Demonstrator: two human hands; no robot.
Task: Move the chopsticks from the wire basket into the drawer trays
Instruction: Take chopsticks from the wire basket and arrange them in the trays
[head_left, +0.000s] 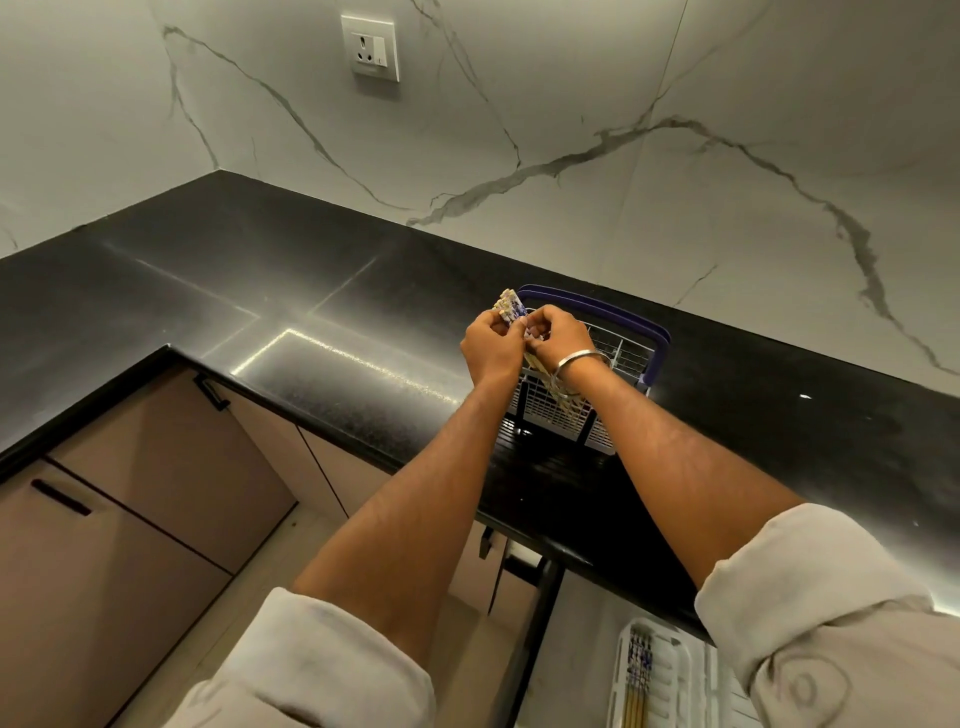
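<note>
Black stone worktop (291, 291) runs along a white marble wall (597, 114) with a socket (370, 48). On it stands a wire basket (618, 364) with a purple handle. Both hands, left hand (493, 349) and right hand (558, 335), curl tightly around one bundle of chopsticks (510, 307) just above the basket. Below, an open drawer's white tray (670, 675) holds more chopsticks (638, 675).

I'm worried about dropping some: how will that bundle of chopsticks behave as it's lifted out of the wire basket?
The chopsticks look thin, straight and stiff, so they should not flop. Being many loose sticks gripped by the left hand and right hand, some could probably slide out. The wire basket looks light and might tip if they snag.
</note>
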